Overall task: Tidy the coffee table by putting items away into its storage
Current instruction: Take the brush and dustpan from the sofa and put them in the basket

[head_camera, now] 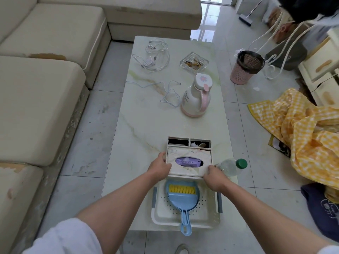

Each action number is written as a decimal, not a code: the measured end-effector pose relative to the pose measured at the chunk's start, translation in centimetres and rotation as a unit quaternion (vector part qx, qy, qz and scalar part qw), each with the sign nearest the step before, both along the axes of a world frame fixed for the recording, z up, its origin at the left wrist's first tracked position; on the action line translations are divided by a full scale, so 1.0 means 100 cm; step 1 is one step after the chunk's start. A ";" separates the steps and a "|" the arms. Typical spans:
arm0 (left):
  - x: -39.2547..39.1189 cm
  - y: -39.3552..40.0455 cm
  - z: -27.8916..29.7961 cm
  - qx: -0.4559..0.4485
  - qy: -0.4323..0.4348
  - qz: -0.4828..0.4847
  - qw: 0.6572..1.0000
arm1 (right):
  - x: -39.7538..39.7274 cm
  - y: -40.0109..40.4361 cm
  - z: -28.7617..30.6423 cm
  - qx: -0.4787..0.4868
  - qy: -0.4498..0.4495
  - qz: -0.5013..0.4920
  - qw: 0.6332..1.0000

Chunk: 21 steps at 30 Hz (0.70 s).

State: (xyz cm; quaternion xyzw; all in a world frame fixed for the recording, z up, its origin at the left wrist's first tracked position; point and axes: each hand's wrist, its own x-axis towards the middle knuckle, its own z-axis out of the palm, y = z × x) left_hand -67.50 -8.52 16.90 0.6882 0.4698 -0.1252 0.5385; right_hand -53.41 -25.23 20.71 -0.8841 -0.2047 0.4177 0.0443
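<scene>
**Both hands on the tissue lid**

My left hand (160, 167) clasps the left edge of the marble tissue lid (189, 160), and my right hand (213, 177) grips its near right corner. The lid sits tilted over the coffee table (143, 125) storage well, where two open compartments (189, 142) show at its 12 o'clock edge. A clear bottle (231, 166) lies at 3 o'clock, touching my right fingers. At 6 o'clock a blue dustpan (183, 200) with a yellow brush rests in a white tray (207, 219). Farther toward 12 stand a pink kettle (196, 97), loose cables (156, 55) and a glass ashtray (194, 62)
</scene>
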 end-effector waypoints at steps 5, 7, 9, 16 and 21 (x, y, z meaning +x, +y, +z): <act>0.006 0.044 0.045 0.020 -0.016 0.013 1.000 | 0.000 0.034 0.037 0.035 -0.002 -0.035 0.999; 0.001 0.071 0.068 0.021 -0.028 -0.008 0.999 | 0.001 0.056 0.056 0.058 -0.014 -0.051 0.997; -0.011 0.102 0.092 0.014 -0.043 -0.023 0.999 | -0.002 0.084 0.074 0.071 -0.032 -0.054 0.996; -0.078 0.220 0.184 0.066 -0.071 -0.056 0.994 | -0.063 0.204 0.125 0.115 -0.025 -0.049 0.992; -0.099 0.310 0.233 0.126 -0.050 -0.071 0.988 | -0.081 0.291 0.157 0.129 -0.032 -0.026 0.991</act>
